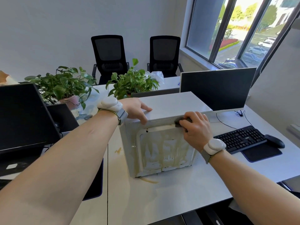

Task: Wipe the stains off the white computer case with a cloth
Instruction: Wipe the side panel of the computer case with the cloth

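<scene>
Pinching a dark grey folded cloth (181, 121), the right hand (195, 127) fingers (184, 123) are pressing it against the white metal computer case (170, 104), above yellowish stains (164, 153); left hand (138, 109) fingers are lying straight, unclenched, on its top edge, the case standing on the white bench (186, 192).

**Bright daylight from the right, wide-angle bend at the edges**

Strong daylight enters through the window (235, 33) at upper right; the view outside is overexposed, the sky and trees washed to yellow-white. The room is evenly lit, with the wall (56, 21) a soft grey. The surface (186, 192) shows only faint, diffuse shadows. Window frames and forearms bow with lens distortion toward the borders. Detail is mildly soft throughout, more so in the corners. The monitor screens (217, 88) are dark without glare.
</scene>
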The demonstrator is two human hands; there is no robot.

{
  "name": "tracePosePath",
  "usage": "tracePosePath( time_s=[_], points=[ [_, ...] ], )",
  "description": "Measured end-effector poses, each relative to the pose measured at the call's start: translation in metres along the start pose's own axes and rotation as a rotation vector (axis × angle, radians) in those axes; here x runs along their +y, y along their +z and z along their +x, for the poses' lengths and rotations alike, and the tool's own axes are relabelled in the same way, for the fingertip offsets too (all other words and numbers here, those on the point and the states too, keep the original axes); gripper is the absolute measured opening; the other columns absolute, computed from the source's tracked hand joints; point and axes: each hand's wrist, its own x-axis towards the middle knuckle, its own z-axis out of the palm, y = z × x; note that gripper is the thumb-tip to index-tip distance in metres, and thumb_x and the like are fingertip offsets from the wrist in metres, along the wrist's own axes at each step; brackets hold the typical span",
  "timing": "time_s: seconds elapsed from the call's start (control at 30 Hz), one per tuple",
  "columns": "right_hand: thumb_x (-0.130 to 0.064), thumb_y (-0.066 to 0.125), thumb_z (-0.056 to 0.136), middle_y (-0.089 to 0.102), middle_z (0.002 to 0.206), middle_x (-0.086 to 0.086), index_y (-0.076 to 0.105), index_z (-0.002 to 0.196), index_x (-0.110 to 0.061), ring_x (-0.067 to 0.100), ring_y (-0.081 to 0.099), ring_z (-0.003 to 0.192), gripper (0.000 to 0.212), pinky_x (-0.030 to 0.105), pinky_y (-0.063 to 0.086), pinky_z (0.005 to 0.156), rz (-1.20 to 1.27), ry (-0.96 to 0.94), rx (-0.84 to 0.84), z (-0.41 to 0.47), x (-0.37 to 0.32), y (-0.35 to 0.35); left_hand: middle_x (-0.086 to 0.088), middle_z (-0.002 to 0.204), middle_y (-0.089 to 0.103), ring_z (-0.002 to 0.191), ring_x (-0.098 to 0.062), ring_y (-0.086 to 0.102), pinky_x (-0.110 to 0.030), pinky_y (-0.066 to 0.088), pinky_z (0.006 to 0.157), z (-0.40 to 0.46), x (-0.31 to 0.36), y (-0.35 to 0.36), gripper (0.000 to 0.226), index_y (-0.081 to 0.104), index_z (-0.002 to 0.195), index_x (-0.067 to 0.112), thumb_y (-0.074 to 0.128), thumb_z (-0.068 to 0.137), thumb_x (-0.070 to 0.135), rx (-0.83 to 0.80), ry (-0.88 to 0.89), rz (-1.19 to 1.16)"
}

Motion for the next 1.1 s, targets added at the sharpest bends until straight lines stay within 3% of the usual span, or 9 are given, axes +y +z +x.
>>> tracePosePath(
  time_s=[0.17, 0.3, 0.4, 0.47, 0.57, 0.63, 0.9, 1.03, 1.1],
  points=[
    [-0.009, 0.071, 0.089, 0.063, 0.1, 0.006, 0.07, 0.082, -0.01, 0.03, 0.056, 0.084, 0.008, 0.041, 0.044, 0.072, 0.066, 0.116, 0.037, -0.001, -0.027, 0.008, 0.011, 0.141, 0.054, 0.111, -0.01, 0.051, -0.026, 0.042, 0.085, 0.003, 0.001, -0.002, 0.075, 0.058, 0.137, 0.051, 0.084, 0.068, 0.038, -0.003, -0.002, -0.006],
    [-0.01, 0.073, 0.089, 0.063, 0.1, 0.005, 0.07, 0.08, -0.011, 0.028, 0.056, 0.084, 0.009, 0.037, 0.042, 0.072, 0.081, 0.05, 0.014, 0.004, -0.045, 0.013, 0.009, 0.145, 0.052, 0.118, -0.012, 0.051, -0.028, 0.044, 0.092, 0.006, 0.001, -0.001, 0.076, 0.059, 0.137, 0.05, 0.084, 0.068, 0.035, -0.002, 0.001, -0.011],
    [-0.009, 0.071, 0.089, 0.062, 0.099, 0.005, 0.07, 0.08, -0.011, 0.028, 0.056, 0.085, 0.009, 0.037, 0.043, 0.073, 0.097, 0.142, 0.018, 0.0, -0.029, 0.012, 0.005, 0.151, 0.048, 0.131, -0.015, 0.048, -0.028, 0.04, 0.094, 0.006, 0.0, 0.002, 0.076, 0.057, 0.14, 0.046, 0.081, 0.07, 0.028, 0.006, 0.013, -0.042],
    [-0.011, 0.069, 0.091, 0.061, 0.102, 0.005, 0.071, 0.086, -0.01, 0.027, 0.057, 0.086, 0.005, 0.035, 0.046, 0.074, 0.192, 0.364, 0.071, -0.008, -0.011, 0.01, 0.005, 0.152, 0.048, 0.133, -0.016, 0.048, -0.028, 0.04, 0.094, 0.006, 0.0, 0.003, 0.076, 0.057, 0.141, 0.044, 0.08, 0.071, 0.026, 0.02, 0.022, -0.048],
    [-0.019, 0.065, 0.096, 0.057, 0.11, 0.005, 0.069, 0.101, -0.012, 0.024, 0.059, 0.089, 0.009, 0.032, 0.047, 0.074, 0.342, 0.913, 0.16, -0.017, 0.009, 0.001, 0.006, 0.149, 0.051, 0.129, -0.016, 0.051, -0.028, 0.044, 0.093, 0.005, 0.002, 0.004, 0.077, 0.059, 0.139, 0.043, 0.081, 0.068, 0.026, 0.028, 0.017, -0.054],
    [-0.024, 0.063, 0.097, 0.058, 0.113, 0.007, 0.067, 0.105, -0.014, 0.022, 0.056, 0.088, 0.013, 0.036, 0.048, 0.075, 0.335, 1.1, 0.164, -0.017, 0.012, -0.001, 0.007, 0.146, 0.053, 0.124, -0.015, 0.053, -0.028, 0.047, 0.09, 0.004, 0.003, 0.005, 0.076, 0.061, 0.138, 0.043, 0.082, 0.067, 0.027, 0.024, 0.013, -0.061],
    [-0.025, 0.065, 0.098, 0.053, 0.108, 0.0, 0.064, 0.104, -0.011, 0.017, 0.053, 0.079, 0.015, 0.03, 0.046, 0.068, 0.349, 0.824, -0.017, -0.009, -0.042, 0.003, 0.007, 0.142, 0.056, 0.12, -0.015, 0.057, -0.028, 0.049, 0.087, 0.001, 0.005, 0.004, 0.075, 0.062, 0.136, 0.043, 0.084, 0.066, 0.029, 0.023, 0.014, -0.068],
    [-0.026, 0.063, 0.099, 0.053, 0.106, -0.002, 0.062, 0.103, -0.013, 0.014, 0.051, 0.08, 0.014, 0.027, 0.043, 0.069, 0.379, 0.857, -0.014, -0.002, -0.054, 0.004, 0.005, 0.131, 0.063, 0.11, -0.018, 0.063, -0.034, 0.053, 0.095, 0.0, 0.005, 0.005, 0.074, 0.063, 0.134, 0.046, 0.084, 0.065, 0.031, 0.026, -0.004, -0.065],
    [-0.026, 0.063, 0.099, 0.051, 0.104, -0.005, 0.063, 0.103, -0.013, 0.01, 0.047, 0.083, 0.014, 0.024, 0.04, 0.065, 0.37, 0.826, -0.026, 0.001, -0.061, 0.004, 0.004, 0.122, 0.066, 0.1, -0.018, 0.061, -0.032, 0.053, 0.089, 0.001, 0.004, 0.006, 0.075, 0.063, 0.134, 0.047, 0.084, 0.064, 0.032, 0.026, -0.011, -0.073]
  ],
)
